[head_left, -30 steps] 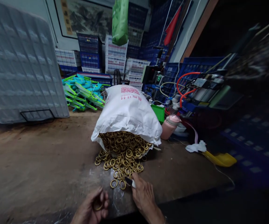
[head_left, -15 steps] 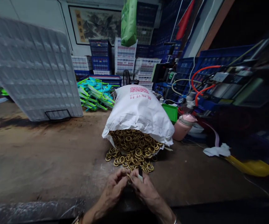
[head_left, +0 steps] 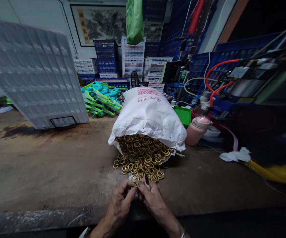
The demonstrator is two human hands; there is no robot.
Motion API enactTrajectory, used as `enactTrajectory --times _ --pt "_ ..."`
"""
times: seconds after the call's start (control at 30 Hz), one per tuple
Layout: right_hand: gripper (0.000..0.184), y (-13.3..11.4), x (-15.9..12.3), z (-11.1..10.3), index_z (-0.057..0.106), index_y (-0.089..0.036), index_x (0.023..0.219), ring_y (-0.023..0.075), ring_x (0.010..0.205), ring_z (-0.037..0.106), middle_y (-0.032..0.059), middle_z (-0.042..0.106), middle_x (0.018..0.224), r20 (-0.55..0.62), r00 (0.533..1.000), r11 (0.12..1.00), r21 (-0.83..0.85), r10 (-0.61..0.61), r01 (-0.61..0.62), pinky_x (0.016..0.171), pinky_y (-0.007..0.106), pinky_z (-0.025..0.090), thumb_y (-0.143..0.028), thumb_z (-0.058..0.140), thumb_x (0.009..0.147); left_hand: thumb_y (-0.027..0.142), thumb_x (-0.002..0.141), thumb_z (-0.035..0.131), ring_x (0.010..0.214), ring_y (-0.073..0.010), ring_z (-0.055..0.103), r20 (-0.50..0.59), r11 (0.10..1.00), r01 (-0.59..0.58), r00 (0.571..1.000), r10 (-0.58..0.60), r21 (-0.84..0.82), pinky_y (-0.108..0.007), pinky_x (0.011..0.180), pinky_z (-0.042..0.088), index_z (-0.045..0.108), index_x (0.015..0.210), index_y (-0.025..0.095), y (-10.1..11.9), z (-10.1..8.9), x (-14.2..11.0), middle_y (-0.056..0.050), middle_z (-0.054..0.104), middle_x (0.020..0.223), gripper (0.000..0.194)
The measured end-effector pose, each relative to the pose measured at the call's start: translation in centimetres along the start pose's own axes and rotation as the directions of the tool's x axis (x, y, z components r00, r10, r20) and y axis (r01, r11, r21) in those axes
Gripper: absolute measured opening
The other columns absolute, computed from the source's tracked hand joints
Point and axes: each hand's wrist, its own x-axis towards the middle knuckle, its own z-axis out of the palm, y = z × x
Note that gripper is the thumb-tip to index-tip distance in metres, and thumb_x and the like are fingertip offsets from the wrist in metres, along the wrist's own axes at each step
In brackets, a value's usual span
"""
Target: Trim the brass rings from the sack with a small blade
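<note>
At the table's near edge, my left hand (head_left: 121, 197) is closed, thumb and fingers pinching a brass-coloured ring (head_left: 136, 187) that is mostly hidden. Close against it, my right hand (head_left: 153, 199) is closed around a slim tool (head_left: 146, 180), dark at the top and whitish lower down; its working end is hidden. The fingertips of both hands meet at the ring. Just beyond them a pile of brass-coloured rings (head_left: 143, 162) spills out of the mouth of a white woven sack (head_left: 147, 112) with red print.
A grey ribbed plastic panel (head_left: 36, 76) stands upright at left. Green and blue plastic parts (head_left: 102, 99) are heaped behind it. Right of the sack are a pink bottle (head_left: 196, 130), a green tray (head_left: 183, 115) and a machine with orange hoses (head_left: 242, 79). Stacked crates (head_left: 133, 56) fill the back.
The view has shifted slightly. Both hands stay together at the ring, the fingers a little closer, and the dark-topped tool in my right hand leans slightly differently.
</note>
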Motion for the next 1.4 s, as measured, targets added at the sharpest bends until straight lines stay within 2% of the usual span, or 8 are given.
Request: enactTrajectory --times 0.13,0.37,0.53,0.73,1.03,1.17,1.3,1.4 --pt "0.035 -0.5 0.1 -0.1 0.048 -0.018 0.066 0.0085 0.052 0.039 -0.0046 0.044 0.055 -0.021 0.995 0.988 -0.121 -0.1 0.097 0.051 0.02 0.035 -0.051 0.05 0.075 0.047 0.071 0.06 0.043 -0.0066 0.038 0.038 0.966 0.173 0.985 -0.168 -0.191 -0.019 0.045 0.028 0.053 0.065 0.016 0.3 0.3 -0.2 0.004 0.049 0.05 0.033" --pt "0.028 -1.0 -0.1 -0.2 0.048 -0.018 0.068 0.0104 0.056 0.043 -0.0034 0.046 0.058 0.011 0.99 0.957 -0.253 -0.144 0.142 0.056 0.021 0.037 -0.041 0.04 0.082 0.054 0.067 0.06 0.034 -0.0023 0.025 0.142 0.886 0.377 0.926 -0.351 -0.27 -0.019 0.035 0.015 0.046 0.07 0.018 0.6 0.1 -0.9 0.008 0.045 0.049 0.039" --pt "0.015 -0.7 -0.9 -0.5 0.053 -0.019 0.074 0.0131 0.059 0.05 0.0002 0.056 0.064 0.023 0.968 0.789 -0.575 -0.248 0.216 0.057 0.022 0.035 -0.018 0.039 0.077 0.053 0.067 0.061 0.036 -0.002 0.027 0.133 0.863 0.367 0.93 -0.342 -0.348 -0.018 0.036 0.015 0.045 0.075 0.019 0.2 -0.1 -1.2 0.008 0.046 0.052 0.039" --pt "0.036 -1.1 -2.1 0.0 0.052 -0.02 0.083 0.0158 0.07 0.056 0.0029 0.063 0.077 0.161 0.971 0.584 -0.777 -0.179 0.236 0.061 0.022 0.034 -0.001 0.035 0.057 0.053 0.063 0.064 0.038 -0.0024 0.027 0.108 0.859 0.341 0.94 -0.325 -0.382 -0.019 0.04 0.015 0.044 0.075 0.018 0.8 0.1 -1.3 0.008 0.046 0.05 0.042" --pt "0.041 -0.9 -2.2 0.3 0.051 -0.02 0.09 0.0172 0.077 0.057 0.0044 0.064 0.084 0.119 0.983 0.531 -0.829 -0.142 0.177 0.065 0.022 0.033 0.001 0.037 0.057 0.053 0.063 0.064 0.043 -0.0045 0.032 0.065 0.904 0.256 0.966 -0.25 -0.342 -0.02 0.043 0.02 0.043 0.069 0.018 -0.2 0.3 -1.2 0.006 0.047 0.052 0.042" --pt "0.036 -0.8 -1.8 0.2 0.051 -0.019 0.092 0.0169 0.074 0.058 0.0043 0.065 0.08 0.094 0.989 0.505 -0.852 -0.114 0.139 0.062 0.022 0.032 -0.002 0.04 0.063 0.056 0.064 0.061 0.042 -0.0049 0.032 0.046 0.936 0.231 0.973 -0.227 -0.266 -0.019 0.043 0.023 0.043 0.066 0.018 1.3 0.3 -1.7 0.006 0.045 0.049 0.042" --pt "0.03 -1.0 -0.9 -1.7 0.053 -0.019 0.094 0.0163 0.067 0.06 0.0052 0.065 0.073 -0.091 0.995 0.476 -0.878 -0.051 -0.055 0.055 0.022 0.03 -0.004 0.037 0.073 0.054 0.068 0.06 0.042 -0.005 0.035 0.161 0.946 0.246 0.963 -0.215 -0.212 -0.018 0.041 0.025 0.046 0.069 0.018 3.1 0.2 -2.8 0.004 0.049 0.051 0.039" --pt "0.033 -0.8 -0.9 -3.7 0.053 -0.019 0.095 0.0165 0.071 0.061 0.0048 0.066 0.076 -0.147 0.983 0.492 -0.868 -0.109 -0.075 0.058 0.022 0.033 -0.002 0.034 0.074 0.051 0.069 0.06 0.035 -0.0033 0.03 0.211 0.889 0.34 0.935 -0.285 -0.307 -0.017 0.034 0.019 0.045 0.072 0.019 2.9 -0.2 -3.1 0.005 0.052 0.053 0.036"
